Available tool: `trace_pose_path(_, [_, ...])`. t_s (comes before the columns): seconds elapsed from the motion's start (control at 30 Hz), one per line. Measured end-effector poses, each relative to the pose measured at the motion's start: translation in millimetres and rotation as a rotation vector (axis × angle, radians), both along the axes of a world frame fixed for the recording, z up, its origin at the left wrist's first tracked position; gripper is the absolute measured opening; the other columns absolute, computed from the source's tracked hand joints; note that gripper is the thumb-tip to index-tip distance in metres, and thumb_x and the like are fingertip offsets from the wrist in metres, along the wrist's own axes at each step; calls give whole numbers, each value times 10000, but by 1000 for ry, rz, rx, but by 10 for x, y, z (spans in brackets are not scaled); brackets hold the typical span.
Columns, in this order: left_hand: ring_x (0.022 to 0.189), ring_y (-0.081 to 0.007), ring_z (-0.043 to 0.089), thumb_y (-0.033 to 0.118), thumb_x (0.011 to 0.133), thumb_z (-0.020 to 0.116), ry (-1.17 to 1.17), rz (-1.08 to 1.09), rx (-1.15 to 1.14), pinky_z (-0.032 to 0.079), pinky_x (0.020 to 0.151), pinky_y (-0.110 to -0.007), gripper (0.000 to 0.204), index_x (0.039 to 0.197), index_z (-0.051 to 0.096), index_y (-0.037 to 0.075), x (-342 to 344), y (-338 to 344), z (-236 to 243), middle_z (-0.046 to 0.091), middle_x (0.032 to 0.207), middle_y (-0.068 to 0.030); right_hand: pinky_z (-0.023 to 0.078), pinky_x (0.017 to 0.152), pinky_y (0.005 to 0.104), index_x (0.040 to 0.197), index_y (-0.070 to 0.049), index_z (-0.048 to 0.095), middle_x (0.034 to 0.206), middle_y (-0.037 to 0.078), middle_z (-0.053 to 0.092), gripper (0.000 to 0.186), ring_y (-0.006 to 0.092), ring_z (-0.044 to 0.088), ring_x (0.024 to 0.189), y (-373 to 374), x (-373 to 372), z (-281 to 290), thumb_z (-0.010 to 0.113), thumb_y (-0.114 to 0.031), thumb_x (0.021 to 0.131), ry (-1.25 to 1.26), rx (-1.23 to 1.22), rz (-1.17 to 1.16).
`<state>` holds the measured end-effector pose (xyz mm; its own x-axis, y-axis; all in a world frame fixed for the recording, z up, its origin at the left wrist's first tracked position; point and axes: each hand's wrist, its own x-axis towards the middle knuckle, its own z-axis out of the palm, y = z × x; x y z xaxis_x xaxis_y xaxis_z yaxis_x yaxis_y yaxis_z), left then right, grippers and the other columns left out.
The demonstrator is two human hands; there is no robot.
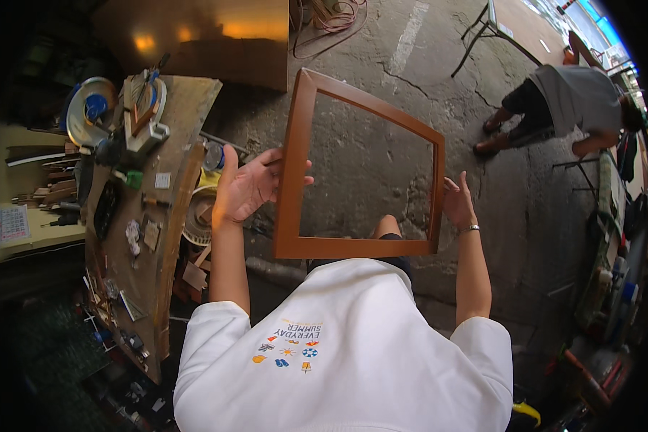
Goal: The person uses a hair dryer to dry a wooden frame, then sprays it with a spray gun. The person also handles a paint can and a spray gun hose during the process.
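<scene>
White short-sleeved T-shirt [353,345] with small colourful printed icons, thin silver bracelet [471,229] on right wrist

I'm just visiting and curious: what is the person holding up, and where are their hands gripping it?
An empty brown wooden frame. The left hand presses its left side rail, the right hand its right side rail.
</scene>
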<state>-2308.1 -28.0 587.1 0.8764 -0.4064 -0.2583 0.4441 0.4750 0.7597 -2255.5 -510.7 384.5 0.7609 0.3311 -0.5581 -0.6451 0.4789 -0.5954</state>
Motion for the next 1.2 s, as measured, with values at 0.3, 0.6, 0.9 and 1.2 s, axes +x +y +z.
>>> trace_pose_path(0.3, [1202, -436, 563, 909, 793, 165, -50, 83, 33, 536, 921, -460, 1162, 1410, 388, -49, 3339, -329, -179, 502, 1357, -289, 498, 863, 439, 1169, -60, 585, 1004, 144, 665, 757, 302, 655, 932, -288, 3704, -117, 377, -744, 919, -37, -1, 60])
trace_pose_path(0.6, [1180, -334, 605, 887, 815, 219, -36, 251, 223, 555, 877, -376, 1107, 1410, 393, -30, 6382, -312, -268, 556, 1328, -222, 525, 805, 415, 1164, -52, 545, 952, 135, 660, 741, 298, 674, 864, -182, 7502, 10, 372, -733, 928, -85, -85, 167])
trace_pose_path(0.9, [1089, -218, 647, 845, 848, 311, 137, 219, 222, 543, 821, -320, 967, 1369, 479, 47, 10121, -300, -1121, 620, 1163, -80, 546, 741, 388, 1138, -51, 574, 914, 116, 658, 738, 268, 685, 819, -442, 10966, 195, 367, -729, 933, -103, -377, 118])
trace_pose_path(1.2, [810, -112, 578, 780, 901, 343, 272, 274, 177, 508, 690, -279, 813, 1233, 558, 70, 13576, -221, -1961, 620, 973, 3, 560, 753, 375, 1136, -58, 596, 888, 91, 680, 754, 251, 703, 803, -572, 14619, 340, 339, -738, 934, -215, -378, 152])
